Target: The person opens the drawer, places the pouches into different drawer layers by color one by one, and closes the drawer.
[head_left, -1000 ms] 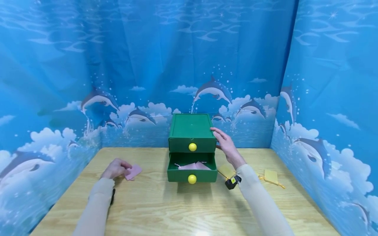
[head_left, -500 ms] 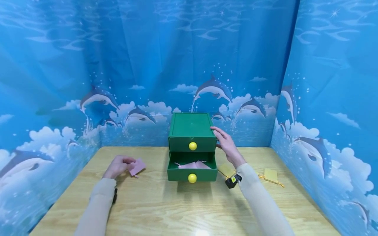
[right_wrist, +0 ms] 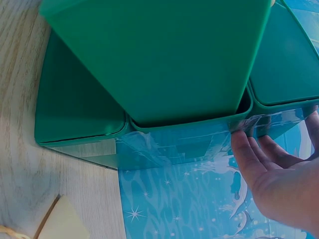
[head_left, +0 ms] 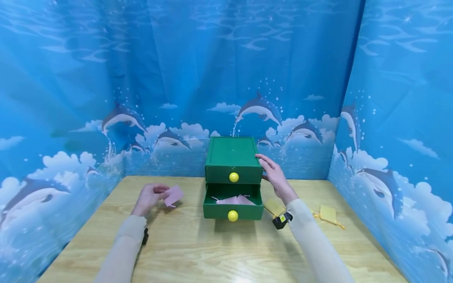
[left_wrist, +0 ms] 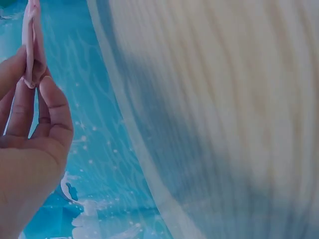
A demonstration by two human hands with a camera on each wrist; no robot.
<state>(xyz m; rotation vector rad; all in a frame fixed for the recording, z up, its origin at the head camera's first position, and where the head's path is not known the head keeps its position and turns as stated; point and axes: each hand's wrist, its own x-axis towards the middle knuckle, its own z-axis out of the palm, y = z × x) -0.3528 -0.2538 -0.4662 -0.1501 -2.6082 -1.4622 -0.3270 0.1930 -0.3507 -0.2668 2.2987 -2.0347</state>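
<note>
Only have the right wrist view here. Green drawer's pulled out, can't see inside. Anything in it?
Observer: Yes. In the head view, pink fabric lies in the open drawer.
Operator: Left hand's out of my frame. Doing what?
Observer: The left hand is pinching a pink pouch, left of the green cabinet.
Operator: I get a bit of yellow, bottom left. How many yellow pouches on the table?
Observer: At least two show in the head view: a near yellow pouch beside the cabinet, and a far yellow pouch right of the right sleeve.
</note>
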